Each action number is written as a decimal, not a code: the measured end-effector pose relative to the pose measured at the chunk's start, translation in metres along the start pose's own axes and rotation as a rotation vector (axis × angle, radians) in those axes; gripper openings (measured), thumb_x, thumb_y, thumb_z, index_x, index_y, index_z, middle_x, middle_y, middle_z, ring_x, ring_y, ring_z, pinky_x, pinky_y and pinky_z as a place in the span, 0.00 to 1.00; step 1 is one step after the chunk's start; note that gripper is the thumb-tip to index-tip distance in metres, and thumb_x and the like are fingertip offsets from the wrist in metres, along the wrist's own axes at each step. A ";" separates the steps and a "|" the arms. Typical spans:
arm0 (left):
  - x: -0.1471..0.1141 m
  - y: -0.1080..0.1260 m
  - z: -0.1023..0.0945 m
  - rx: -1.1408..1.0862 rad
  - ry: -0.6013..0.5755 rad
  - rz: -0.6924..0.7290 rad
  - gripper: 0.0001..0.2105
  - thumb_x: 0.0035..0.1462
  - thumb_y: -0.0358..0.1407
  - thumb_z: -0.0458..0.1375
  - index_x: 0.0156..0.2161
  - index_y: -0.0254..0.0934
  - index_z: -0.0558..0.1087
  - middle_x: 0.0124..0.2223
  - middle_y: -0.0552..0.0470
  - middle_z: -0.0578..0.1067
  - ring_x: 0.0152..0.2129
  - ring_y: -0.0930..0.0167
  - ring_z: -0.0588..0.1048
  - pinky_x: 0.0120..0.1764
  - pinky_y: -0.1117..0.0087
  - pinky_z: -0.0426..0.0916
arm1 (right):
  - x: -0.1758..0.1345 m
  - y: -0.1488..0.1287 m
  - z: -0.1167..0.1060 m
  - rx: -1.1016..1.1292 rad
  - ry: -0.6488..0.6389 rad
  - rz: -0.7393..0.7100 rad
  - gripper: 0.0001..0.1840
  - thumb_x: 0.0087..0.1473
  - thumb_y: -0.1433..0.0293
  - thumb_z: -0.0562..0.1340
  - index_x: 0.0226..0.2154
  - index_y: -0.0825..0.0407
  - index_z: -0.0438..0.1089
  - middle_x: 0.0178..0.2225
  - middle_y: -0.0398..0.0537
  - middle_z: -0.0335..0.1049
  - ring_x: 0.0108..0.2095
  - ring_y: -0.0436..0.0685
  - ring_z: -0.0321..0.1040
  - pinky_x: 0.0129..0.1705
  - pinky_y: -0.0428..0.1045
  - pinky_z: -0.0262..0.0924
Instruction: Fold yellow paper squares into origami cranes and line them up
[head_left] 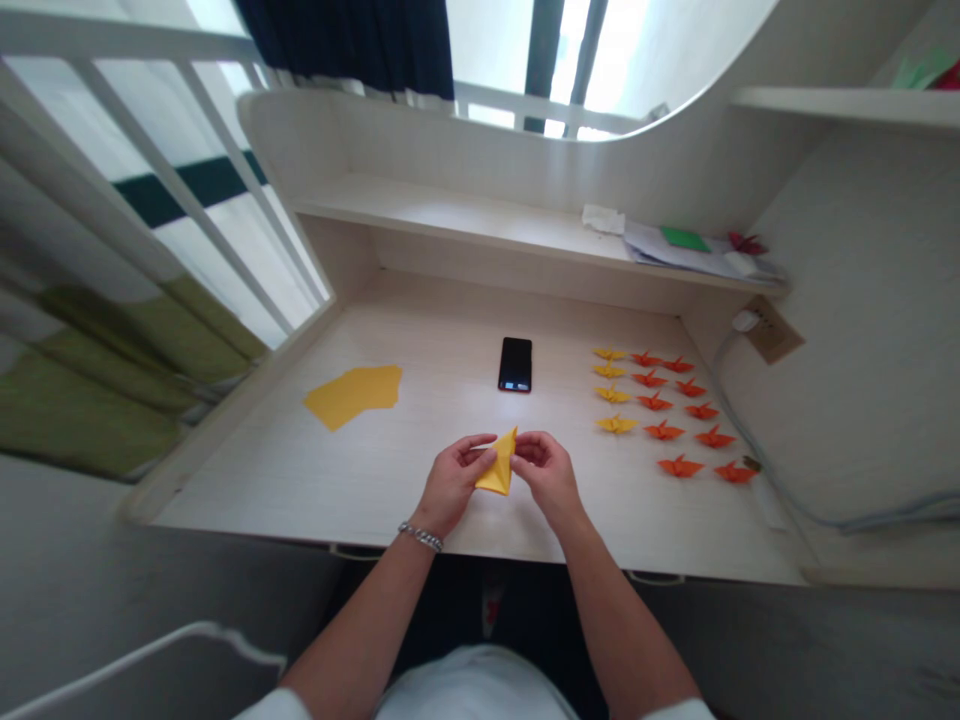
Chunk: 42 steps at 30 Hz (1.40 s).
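Between my two hands, just above the front part of the desk, is a folded piece of yellow origami paper (496, 472), with one point standing up. My left hand (454, 484) grips its left side, thumb in front. At its right edge, the thumb and fingers of my right hand (551, 478) pinch the paper. A black phone (516, 364) lies on the desk beyond my hands. Yellow paper sheets (358, 392) lie overlapped to the left. On the right stand rows of folded paper cranes, yellow ones (616, 425) in one column and orange ones (664, 431) beside them.
A raised shelf (465, 215) runs along the back of the desk (270, 470), bearing papers (652, 245), a green sheet (684, 239) and a crumpled white tissue (603, 219). At right, a grey cable (757, 465) runs down from a wall socket (776, 330).
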<state>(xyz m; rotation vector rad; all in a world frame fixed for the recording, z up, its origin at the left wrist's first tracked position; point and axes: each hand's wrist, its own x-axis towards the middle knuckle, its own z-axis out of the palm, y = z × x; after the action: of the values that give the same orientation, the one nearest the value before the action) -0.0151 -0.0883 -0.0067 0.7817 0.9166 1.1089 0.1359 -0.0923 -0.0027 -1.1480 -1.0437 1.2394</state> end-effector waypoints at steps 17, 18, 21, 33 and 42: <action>-0.009 -0.002 0.004 0.031 -0.118 0.082 0.28 0.46 0.34 0.66 0.54 0.34 0.69 0.55 0.41 0.72 0.51 0.60 0.70 0.53 0.59 0.64 | -0.008 -0.005 0.009 -0.440 0.205 -0.197 0.07 0.51 0.69 0.61 0.35 0.51 0.72 0.32 0.46 0.75 0.33 0.55 0.72 0.34 0.49 0.65; -0.009 -0.002 0.005 0.075 -0.100 0.097 0.28 0.46 0.33 0.66 0.54 0.34 0.69 0.55 0.42 0.71 0.52 0.60 0.69 0.54 0.59 0.63 | -0.009 -0.005 0.009 -0.481 0.207 -0.219 0.07 0.51 0.70 0.60 0.35 0.51 0.72 0.32 0.45 0.75 0.33 0.55 0.72 0.35 0.49 0.65; -0.006 -0.004 0.007 0.161 -0.022 0.110 0.26 0.45 0.33 0.65 0.52 0.34 0.71 0.54 0.43 0.72 0.51 0.60 0.70 0.54 0.59 0.63 | -0.010 -0.005 0.010 -0.586 0.202 -0.297 0.07 0.52 0.70 0.60 0.35 0.50 0.73 0.33 0.46 0.75 0.33 0.55 0.70 0.35 0.49 0.65; 0.005 -0.012 0.006 0.275 0.182 0.145 0.16 0.47 0.31 0.60 0.43 0.33 0.77 0.46 0.43 0.77 0.43 0.63 0.74 0.47 0.63 0.67 | -0.014 -0.004 0.013 -0.475 0.077 -0.333 0.06 0.51 0.71 0.62 0.35 0.49 0.74 0.34 0.47 0.75 0.35 0.55 0.70 0.38 0.51 0.66; 0.003 -0.014 0.007 -0.023 0.158 0.033 0.17 0.43 0.38 0.68 0.38 0.31 0.78 0.41 0.42 0.79 0.37 0.65 0.76 0.45 0.64 0.68 | -0.004 0.011 0.006 0.050 -0.028 -0.033 0.10 0.41 0.70 0.69 0.31 0.51 0.74 0.31 0.46 0.75 0.32 0.55 0.71 0.36 0.51 0.67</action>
<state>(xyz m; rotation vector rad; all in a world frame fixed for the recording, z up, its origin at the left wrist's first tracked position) -0.0025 -0.0892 -0.0166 0.6994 1.0241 1.2211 0.1286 -0.0961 -0.0122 -1.0742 -1.0433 1.2515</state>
